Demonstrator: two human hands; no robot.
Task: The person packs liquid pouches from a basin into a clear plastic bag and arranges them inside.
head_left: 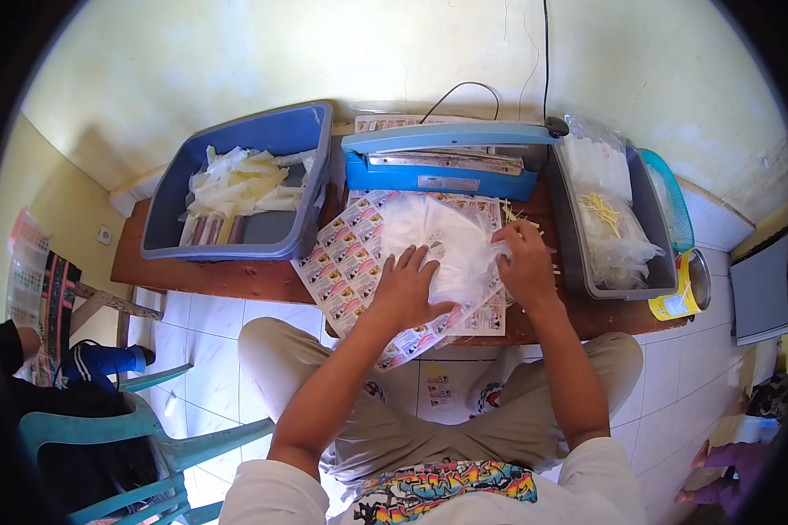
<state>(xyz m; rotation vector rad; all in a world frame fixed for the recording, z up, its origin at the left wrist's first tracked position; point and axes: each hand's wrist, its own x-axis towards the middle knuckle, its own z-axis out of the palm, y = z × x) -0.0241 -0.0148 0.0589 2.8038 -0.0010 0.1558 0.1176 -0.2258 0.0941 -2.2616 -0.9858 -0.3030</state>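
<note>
A stack of clear plastic bags (442,229) lies fanned on printed label sheets (346,262) at the middle of the wooden table. Spread flat, my left hand (407,289) rests on the lower left part of the bags, its thumb toward the right. At their right edge, the fingers of my right hand (525,262) are pinched on crumpled clear plastic. Just behind the bags stands a blue heat sealer (442,179), its light blue arm running across the top.
A blue-grey bin (302,236) with pale wrappers stands left. To the right are a grey tray (587,262) with bags and yellow ties, a green basket (674,206) and a yellow can (678,302). A green chair (87,426) and people's limbs show at the sides.
</note>
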